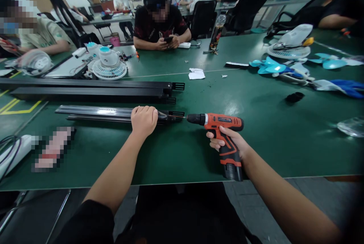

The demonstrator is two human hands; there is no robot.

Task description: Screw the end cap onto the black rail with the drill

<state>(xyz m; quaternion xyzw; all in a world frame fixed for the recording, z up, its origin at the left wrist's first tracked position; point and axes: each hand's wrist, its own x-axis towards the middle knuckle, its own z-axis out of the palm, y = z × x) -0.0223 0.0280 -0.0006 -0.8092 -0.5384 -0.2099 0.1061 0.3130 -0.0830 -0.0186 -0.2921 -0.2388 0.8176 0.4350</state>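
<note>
My right hand (227, 141) is closed round the handle of an orange and black cordless drill (223, 121), whose bit points left. The thin bit reaches the slotted right end of a long black profile (99, 112) lying on the green table; whether it touches a screw there is too small to tell. Wrapped over the top of that profile near its right end, my left hand (144, 121) grips it against the table. Part of the profile is hidden under my fingers.
Behind lie several more long black profiles (93, 93). A fan part (109, 63) sits at the back left, and blue fan blades (269, 65) at the right. White paper (196, 73), a dark bottle (217, 33) and a black cylindrical piece (295, 97) are on the table (176, 160). A person (162, 20) sits opposite.
</note>
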